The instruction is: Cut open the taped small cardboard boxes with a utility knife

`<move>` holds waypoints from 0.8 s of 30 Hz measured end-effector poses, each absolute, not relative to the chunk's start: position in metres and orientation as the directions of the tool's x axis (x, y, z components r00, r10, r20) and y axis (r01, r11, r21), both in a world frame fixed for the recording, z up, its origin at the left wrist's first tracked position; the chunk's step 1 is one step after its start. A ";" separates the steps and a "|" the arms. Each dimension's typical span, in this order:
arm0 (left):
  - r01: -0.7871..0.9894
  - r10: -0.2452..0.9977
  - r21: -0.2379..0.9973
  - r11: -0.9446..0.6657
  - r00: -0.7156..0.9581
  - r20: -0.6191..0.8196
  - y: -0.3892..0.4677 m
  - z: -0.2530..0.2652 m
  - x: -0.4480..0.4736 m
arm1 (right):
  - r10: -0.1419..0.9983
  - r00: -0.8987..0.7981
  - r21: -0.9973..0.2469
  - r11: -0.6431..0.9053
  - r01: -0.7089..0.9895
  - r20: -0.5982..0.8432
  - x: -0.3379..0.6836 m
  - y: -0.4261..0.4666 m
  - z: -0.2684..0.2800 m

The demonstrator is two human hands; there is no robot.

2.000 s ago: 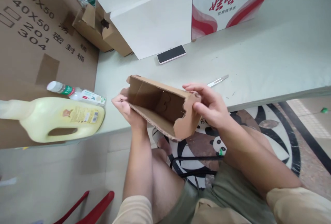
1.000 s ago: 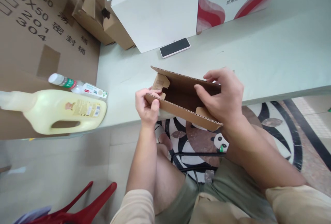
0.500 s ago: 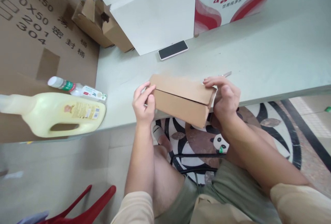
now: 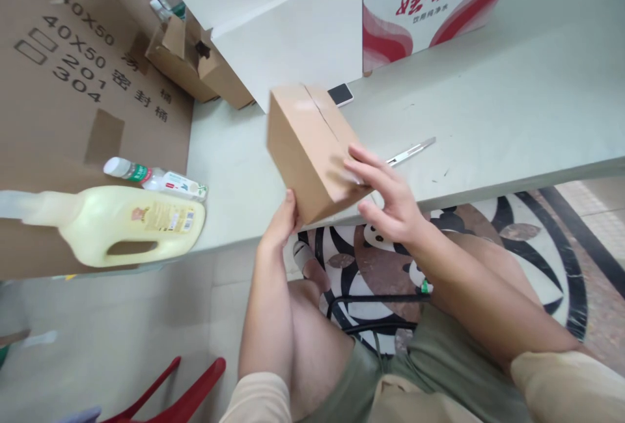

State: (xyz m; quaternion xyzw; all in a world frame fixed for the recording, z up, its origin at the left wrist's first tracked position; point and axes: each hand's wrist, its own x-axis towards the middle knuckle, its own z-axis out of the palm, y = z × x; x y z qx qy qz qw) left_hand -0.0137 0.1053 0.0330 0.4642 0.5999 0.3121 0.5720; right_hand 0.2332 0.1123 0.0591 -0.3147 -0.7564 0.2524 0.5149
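Observation:
A small brown cardboard box (image 4: 312,143) is tilted above the table's front edge, a seam running along its upper face. My left hand (image 4: 282,221) grips its near lower corner, thumb against the side and the other fingers hidden behind or under the box. Spread fingers of my right hand (image 4: 385,195) lie over the box's right end, seeming to touch the upper face lightly. Just beyond that hand, a utility knife (image 4: 413,151) rests on the table, its handle end partly covered. A phone-like dark slab (image 4: 342,94) is mostly hidden behind the box.
Across the back of the table (image 4: 537,84) stand a white box (image 4: 293,39) and a red-and-white printed carton (image 4: 434,13). On the left are a yellowish jug (image 4: 141,221), a small bottle (image 4: 151,177) and a big carton (image 4: 63,123). A red chair (image 4: 195,384) stands below left.
The box has been turned and raised, its long side now pointing away from me. My left hand has shifted beneath the near corner; my right has loosened and moved left, uncovering more of the knife.

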 end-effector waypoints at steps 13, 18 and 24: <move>0.601 0.754 0.535 -0.593 0.182 0.631 0.124 0.054 -0.023 | 0.561 -0.494 -0.566 0.809 0.159 0.664 0.220 0.112 0.049; 0.560 0.699 0.548 -0.621 0.081 0.710 0.120 0.033 -0.022 | 0.906 -0.138 -0.606 0.374 0.702 0.400 0.243 0.129 0.049; 0.596 0.701 0.547 -0.588 0.039 0.712 0.118 0.029 -0.006 | 0.999 0.040 -0.269 -0.034 0.963 0.014 0.277 0.151 0.030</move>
